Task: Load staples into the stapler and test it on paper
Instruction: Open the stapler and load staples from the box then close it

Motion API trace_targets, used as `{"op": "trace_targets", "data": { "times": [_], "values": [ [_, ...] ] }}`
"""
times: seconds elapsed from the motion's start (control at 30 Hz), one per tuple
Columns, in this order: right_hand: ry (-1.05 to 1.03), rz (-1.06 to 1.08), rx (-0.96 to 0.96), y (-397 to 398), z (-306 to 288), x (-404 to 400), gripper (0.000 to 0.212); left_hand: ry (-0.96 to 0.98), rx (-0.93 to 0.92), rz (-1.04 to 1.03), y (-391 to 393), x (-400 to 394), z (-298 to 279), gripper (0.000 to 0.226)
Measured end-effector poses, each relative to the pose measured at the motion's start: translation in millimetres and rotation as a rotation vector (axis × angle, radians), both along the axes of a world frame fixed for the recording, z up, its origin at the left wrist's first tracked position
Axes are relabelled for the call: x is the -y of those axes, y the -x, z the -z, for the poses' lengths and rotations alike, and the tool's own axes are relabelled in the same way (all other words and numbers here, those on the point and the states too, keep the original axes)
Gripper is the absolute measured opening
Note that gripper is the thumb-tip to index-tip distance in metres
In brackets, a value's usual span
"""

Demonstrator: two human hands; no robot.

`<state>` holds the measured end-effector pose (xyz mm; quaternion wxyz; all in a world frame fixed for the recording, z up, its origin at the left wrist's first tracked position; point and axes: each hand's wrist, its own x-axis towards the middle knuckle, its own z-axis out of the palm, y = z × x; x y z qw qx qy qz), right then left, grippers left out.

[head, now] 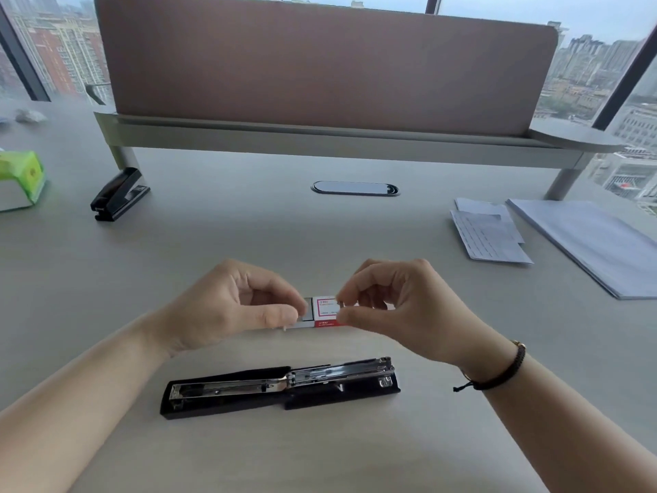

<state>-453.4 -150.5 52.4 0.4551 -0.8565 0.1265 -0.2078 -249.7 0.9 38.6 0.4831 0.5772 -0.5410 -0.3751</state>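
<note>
Fingertips hide both ends of the small red-and-white staple box [325, 312], pinched between left hand [227, 307] and right hand [401, 307] above the desk [249, 236], print illegible; black stapler [281, 386], opened flat, lies at 6 o'clock.

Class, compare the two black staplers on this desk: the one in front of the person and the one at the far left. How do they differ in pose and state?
The near stapler lies swung fully open and flat, its metal staple channel exposed; the far stapler is closed. The near one lies crosswise just in front of the hands; the far one sits angled near the divider's leg, out of the way. Both are black and rest on the desk, untouched.
</note>
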Motion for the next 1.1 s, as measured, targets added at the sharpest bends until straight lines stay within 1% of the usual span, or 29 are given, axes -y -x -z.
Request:
{"op": "trace_targets", "data": {
  "times": [0.07,0.2,0.33,0.4,0.53,0.9,1.1],
  "values": [
    [0.008,-0.048,-0.105,16,-3,7,0.009,-0.046,0.109,0.031,3,-4,-5,0.019],
    [0.076,-0.078,-0.283,42,2,10,0.011,-0.149,0.438,0.083,18,-8,-10,0.029],
    [0.097,-0.059,-0.322,47,2,8,0.01,-0.234,0.667,0.123,32,-8,-10,0.034],
    [0.125,-0.057,-0.333,46,1,7,0.01,-0.24,0.727,0.128,37,-8,-10,0.035],
    [0.177,-0.059,-0.362,42,-1,3,0.008,-0.231,0.777,0.096,41,-7,-8,0.036],
    [0.27,-0.034,-0.424,40,-5,-2,0.006,-0.216,0.787,0.09,42,-7,-5,0.033],
    [0.286,-0.021,-0.423,44,-4,-3,0.009,-0.206,0.794,0.09,42,-6,-5,0.032]
  ]
}}
